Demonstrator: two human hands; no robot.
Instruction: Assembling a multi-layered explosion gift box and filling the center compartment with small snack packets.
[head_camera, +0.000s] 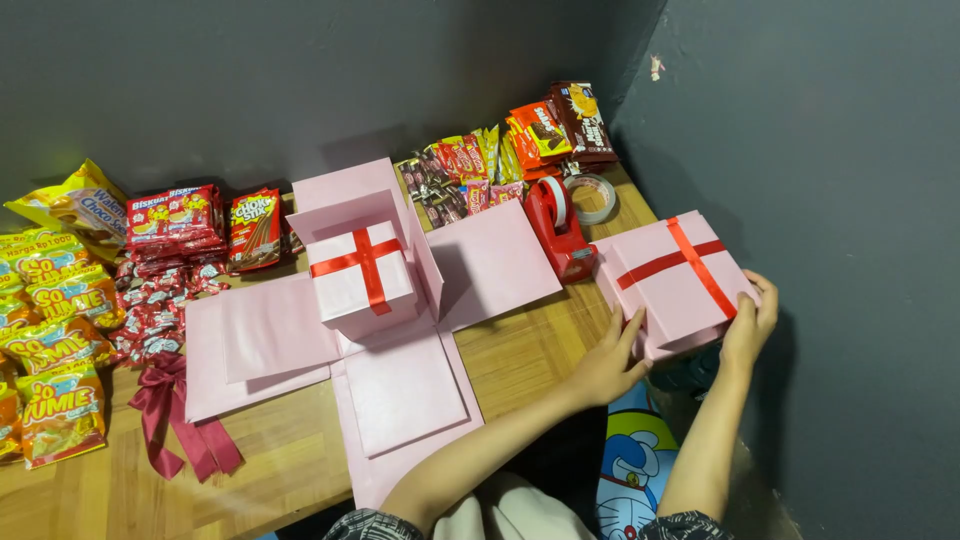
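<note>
Both your hands clasp the pink box lid (676, 280): left hand (608, 367) on its near edge, right hand (750, 322) on its far corner. Lid overhangs the wooden table (520, 350) edge beside the red tape dispenser (557, 232); loosened grip risks dropping it.

You sit in a corner of a home room with dark grey walls (820, 120). Your wooden desk (520, 350) is full of snack packs (60, 330), pink gift boxes (362, 275), red ribbon (170, 420) and tape (555, 225).
</note>
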